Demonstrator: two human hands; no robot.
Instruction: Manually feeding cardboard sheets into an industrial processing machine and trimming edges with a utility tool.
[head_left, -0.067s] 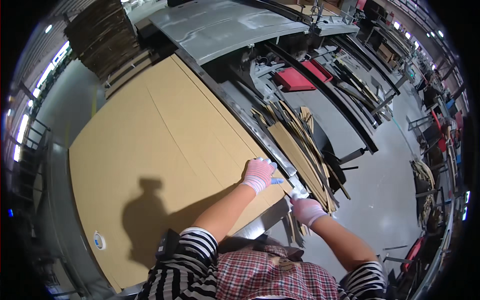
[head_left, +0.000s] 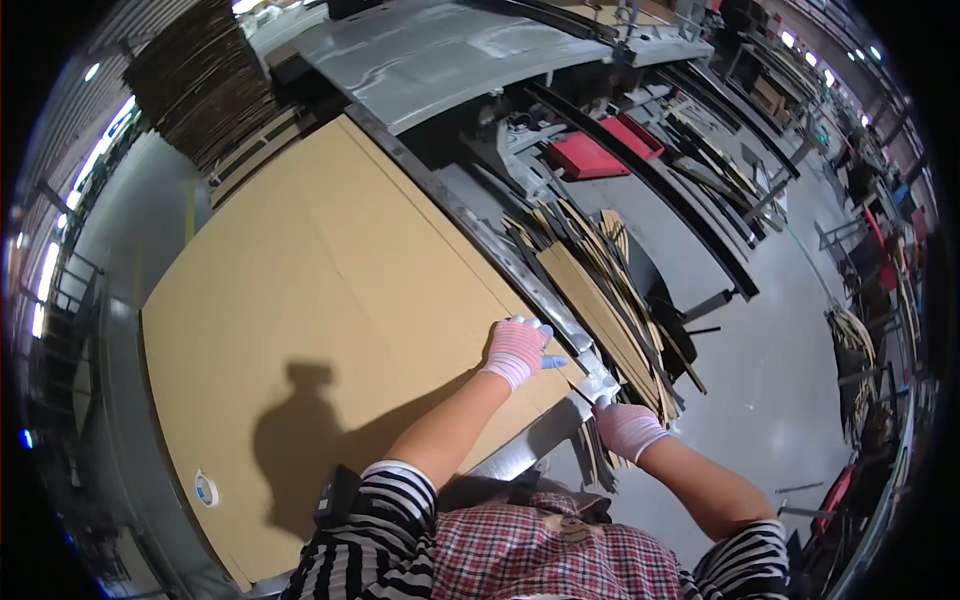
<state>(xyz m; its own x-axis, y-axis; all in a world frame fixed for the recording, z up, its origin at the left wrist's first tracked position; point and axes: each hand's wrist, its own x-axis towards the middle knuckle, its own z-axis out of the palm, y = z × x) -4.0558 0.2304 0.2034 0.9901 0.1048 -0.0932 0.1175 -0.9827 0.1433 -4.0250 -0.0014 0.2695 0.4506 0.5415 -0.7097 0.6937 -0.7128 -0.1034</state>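
Observation:
A large tan cardboard sheet (head_left: 300, 260) lies on the metal table in front of me. My left hand (head_left: 517, 345), in a pink-striped glove, rests on it near the right edge with fingers extended and the thumb out to the side. Just past the sheet's near right corner, my right hand (head_left: 628, 430) is closed, also gloved. A thin dark knife-like tool (head_left: 581, 393) sticks out of that fist toward the cardboard corner. Its handle is hidden in the fingers. The metal rail (head_left: 540, 290) of the table runs along the sheet's right side.
A roll of tape (head_left: 206, 489) lies on the sheet's near left. Cardboard strips (head_left: 590, 300) and dark offcuts are heaped beyond the rail at right. Farther off are a red tray (head_left: 600, 150), a long black beam (head_left: 690, 215) and a stack of brown sheets (head_left: 195, 85).
My right hand has shifted slightly right and toward me, showing more of the thin tool. The left hand has stayed in place on the cardboard.

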